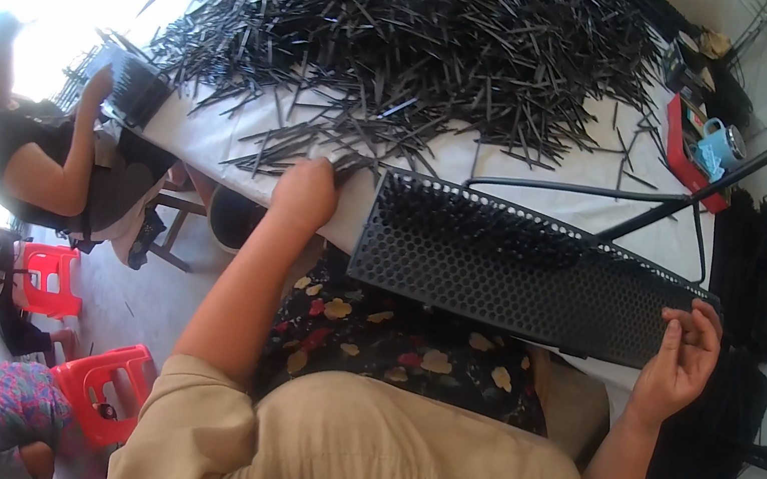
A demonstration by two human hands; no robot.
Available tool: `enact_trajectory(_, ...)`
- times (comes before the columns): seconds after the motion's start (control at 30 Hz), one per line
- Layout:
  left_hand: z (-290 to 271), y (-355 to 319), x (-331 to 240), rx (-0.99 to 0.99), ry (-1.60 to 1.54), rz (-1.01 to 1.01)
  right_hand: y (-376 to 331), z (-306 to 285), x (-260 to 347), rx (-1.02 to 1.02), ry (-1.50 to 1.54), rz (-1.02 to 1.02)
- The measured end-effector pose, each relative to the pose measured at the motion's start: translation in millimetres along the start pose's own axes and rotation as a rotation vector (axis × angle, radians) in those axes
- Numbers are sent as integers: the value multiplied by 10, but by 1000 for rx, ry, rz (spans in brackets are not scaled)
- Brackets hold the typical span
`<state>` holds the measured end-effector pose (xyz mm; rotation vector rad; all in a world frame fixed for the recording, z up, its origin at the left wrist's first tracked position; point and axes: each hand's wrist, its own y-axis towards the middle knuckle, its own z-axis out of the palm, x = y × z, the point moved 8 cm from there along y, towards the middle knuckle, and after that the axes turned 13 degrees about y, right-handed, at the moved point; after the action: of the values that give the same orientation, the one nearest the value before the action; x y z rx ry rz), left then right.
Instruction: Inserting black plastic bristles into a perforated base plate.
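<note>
A long black panel full of round holes (496, 294) lies across the table's near edge, over my lap. Black pieces (467, 225) stand close together in its far rows, from the left end to past the middle. At the panel's left, my left hand (307, 194) is closed at the near border of the loose black strips (303, 147), with dark strips at its fingers. By the panel's right end my right hand (682, 366) is raised, thumb and fingers drawn together; whatever they pinch is too small to make out.
A big heap of black strips (408, 31) covers the white-topped table (557, 172). A black bent arm (651, 218) reaches over the panel. At right stands a red tray (677, 136) with a blue mug (721, 144). Left, another person (41, 162) sits near red stools (105, 386).
</note>
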<state>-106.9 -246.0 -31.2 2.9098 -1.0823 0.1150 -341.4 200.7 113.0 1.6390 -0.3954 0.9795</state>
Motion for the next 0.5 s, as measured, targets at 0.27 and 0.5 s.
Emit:
enact_trajectory(0.27,-501,-65,-122,-352,242,19,0,321,-119,105,49,9)
enact_trajectory(0.5,-1101,-516,55,-465,-558,-144,-195,671,-180,178,166,92)
